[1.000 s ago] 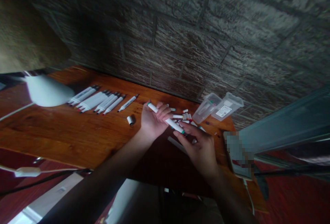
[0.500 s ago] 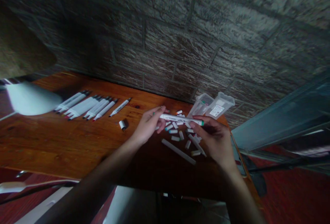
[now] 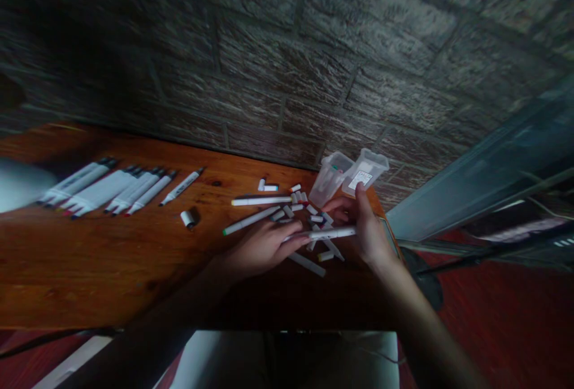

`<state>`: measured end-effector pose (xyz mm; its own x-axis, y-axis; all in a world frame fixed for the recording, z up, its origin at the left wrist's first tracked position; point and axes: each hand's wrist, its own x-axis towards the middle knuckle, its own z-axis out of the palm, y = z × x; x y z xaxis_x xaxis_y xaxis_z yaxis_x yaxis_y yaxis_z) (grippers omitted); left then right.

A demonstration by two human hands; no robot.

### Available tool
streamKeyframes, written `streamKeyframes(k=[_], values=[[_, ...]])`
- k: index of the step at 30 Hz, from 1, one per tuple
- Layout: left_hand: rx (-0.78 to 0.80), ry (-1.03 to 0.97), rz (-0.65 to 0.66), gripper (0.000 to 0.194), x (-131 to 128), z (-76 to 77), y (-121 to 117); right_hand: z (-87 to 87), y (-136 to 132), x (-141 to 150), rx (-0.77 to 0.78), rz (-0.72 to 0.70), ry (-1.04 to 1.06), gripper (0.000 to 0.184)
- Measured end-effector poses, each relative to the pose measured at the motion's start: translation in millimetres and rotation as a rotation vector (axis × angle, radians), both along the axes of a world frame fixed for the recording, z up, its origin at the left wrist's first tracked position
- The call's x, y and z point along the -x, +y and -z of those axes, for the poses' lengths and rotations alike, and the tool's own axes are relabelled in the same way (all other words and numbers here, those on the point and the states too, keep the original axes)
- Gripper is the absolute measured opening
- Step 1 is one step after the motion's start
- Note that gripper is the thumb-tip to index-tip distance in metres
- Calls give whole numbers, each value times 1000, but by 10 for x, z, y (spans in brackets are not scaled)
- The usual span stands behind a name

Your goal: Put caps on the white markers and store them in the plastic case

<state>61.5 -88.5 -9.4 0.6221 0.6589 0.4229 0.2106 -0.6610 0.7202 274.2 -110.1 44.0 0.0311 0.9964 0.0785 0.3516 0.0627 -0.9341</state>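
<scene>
My left hand point(image 3: 264, 244) is closed around the left end of a white marker point(image 3: 332, 233), held nearly level. The marker's right end meets the palm side of my right hand point(image 3: 370, 233), whose thumb points up, apart from the bent fingers. Below and behind the marker lie several loose marker caps point(image 3: 316, 218), partly hidden by my hands. Just left of them are a marker with a yellow end point(image 3: 261, 201) and one with a green end point(image 3: 251, 220). A translucent white strip point(image 3: 307, 264) lies partly under my left hand.
Two clear plastic containers point(image 3: 329, 180) stand at the back right, one labelled. Left on the wooden table point(image 3: 134, 257) lies a row of white markers point(image 3: 103, 189), with a lone cap point(image 3: 187, 218) nearby. A brick wall point(image 3: 260, 96) rises behind; a white blurred object point(image 3: 22, 186) is far left.
The marker has come down towards the table. My right hand has gone from pinching its green end to meeting it with the palm, thumb raised. The view has shifted right.
</scene>
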Motion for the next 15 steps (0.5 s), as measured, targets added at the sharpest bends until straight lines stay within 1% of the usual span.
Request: streamKeyframes(k=[2, 3, 4, 6, 9, 13, 15], values=[[-45, 42, 2, 18, -17, 52, -11, 11, 42, 64, 99, -38, 154, 77], [-63, 58, 6, 19, -18, 79, -12, 17, 52, 96, 133, -50, 188, 75], [-80, 70, 5, 19, -15, 104, -9, 21, 54, 125, 136, -55, 163, 73], [-115, 81, -2, 20, 2, 144, 2, 26, 48, 176, 104, -63, 42, 71], [-156, 101, -20, 20, 44, 166, 21, 24, 28, 216, 50, -97, -129, 67], [-200, 153, -22, 21, 81, 128, 40, 31, -53, 178, -1, -190, -212, 63], [-247, 170, -38, 19, 66, 84, 42, 53, -141, 97, 23, -247, -231, 53]])
